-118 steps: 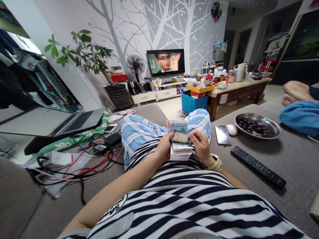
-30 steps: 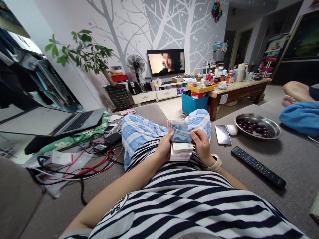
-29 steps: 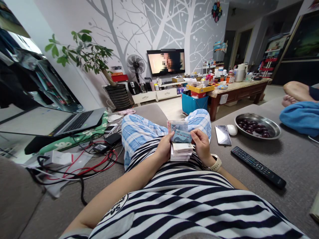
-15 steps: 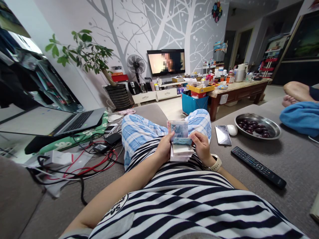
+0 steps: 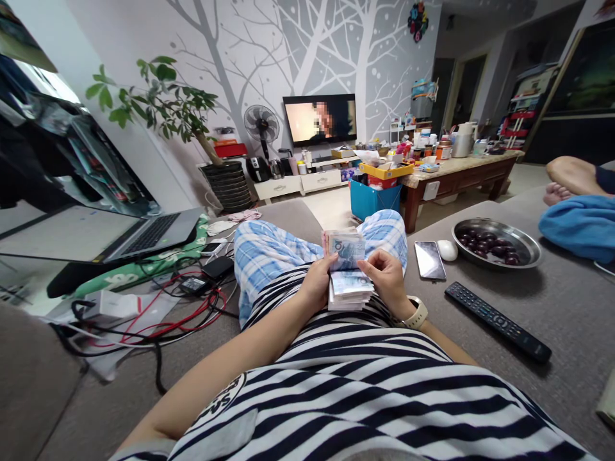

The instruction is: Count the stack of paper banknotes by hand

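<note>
A thick stack of banknotes (image 5: 350, 251) rests over my lap, its near part folded down toward my belly. My left hand (image 5: 318, 282) is closed around the stack's left side, with the thumb lying on top of the notes. At the right edge my right hand (image 5: 384, 275) has its thumb and fingers pinched on a banknote near the fold. The upper notes show a bluish-grey print with a "10" at the top left. Several note edges fan out at the stack's near end.
To my right on the sofa lie a phone (image 5: 429, 260), a white mouse (image 5: 448, 250), a black remote (image 5: 497, 321) and a metal bowl (image 5: 533, 257) of dark fruit. Another person's leg (image 5: 576, 173) is beyond. A laptop (image 5: 158, 234) and tangled cables (image 5: 202, 320) are on my left.
The upper banknote that was bent in my right fingers now lies flatter, folded down over the near part of the stack. My right hand has shifted slightly left. My left hand stays in place.
</note>
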The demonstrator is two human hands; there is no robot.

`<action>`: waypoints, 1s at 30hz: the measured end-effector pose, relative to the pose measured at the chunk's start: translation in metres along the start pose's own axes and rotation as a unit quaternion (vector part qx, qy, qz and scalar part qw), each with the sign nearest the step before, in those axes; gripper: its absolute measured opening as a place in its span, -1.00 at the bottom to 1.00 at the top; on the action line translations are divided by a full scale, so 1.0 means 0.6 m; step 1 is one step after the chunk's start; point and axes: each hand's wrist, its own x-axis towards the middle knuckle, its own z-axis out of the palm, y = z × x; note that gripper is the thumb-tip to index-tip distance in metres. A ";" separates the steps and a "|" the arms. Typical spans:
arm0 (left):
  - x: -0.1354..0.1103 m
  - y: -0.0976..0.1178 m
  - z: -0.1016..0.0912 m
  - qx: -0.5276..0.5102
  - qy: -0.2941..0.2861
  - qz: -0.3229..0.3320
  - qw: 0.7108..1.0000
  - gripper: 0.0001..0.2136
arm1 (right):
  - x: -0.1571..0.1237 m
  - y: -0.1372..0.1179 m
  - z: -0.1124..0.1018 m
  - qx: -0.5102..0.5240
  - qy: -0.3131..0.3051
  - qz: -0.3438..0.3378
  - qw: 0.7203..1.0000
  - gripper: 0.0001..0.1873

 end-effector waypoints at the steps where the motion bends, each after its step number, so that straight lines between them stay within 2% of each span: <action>1: -0.001 0.000 0.002 -0.002 0.005 0.009 1.000 -0.66 | 0.001 0.001 0.000 -0.002 0.001 0.004 1.000 -0.48; 4: -0.005 0.001 0.008 -0.008 0.006 0.031 0.999 -0.66 | 0.004 0.004 0.000 -0.003 0.007 0.013 1.000 -0.48; 9: -0.005 -0.001 0.005 0.013 -0.008 0.020 1.000 -0.70 | 0.007 0.007 -0.002 0.003 0.008 0.033 0.999 -0.49; 16: 0.011 -0.009 -0.003 0.010 0.014 0.025 1.000 -0.64 | 0.007 0.002 -0.002 -0.007 0.010 0.027 1.000 -0.54; 20: 0.016 -0.008 0.000 -0.019 0.018 0.038 0.999 -0.58 | 0.007 0.003 -0.002 -0.009 0.013 0.018 1.000 -0.55; 25: 0.016 -0.005 0.004 -0.033 0.023 0.050 0.998 -0.62 | 0.003 -0.003 -0.002 -0.003 0.011 -0.017 1.000 -0.58; 30: 0.008 -0.001 0.006 -0.012 0.019 0.010 1.000 -0.70 | -0.003 -0.007 -0.002 0.000 -0.001 -0.051 0.999 -0.63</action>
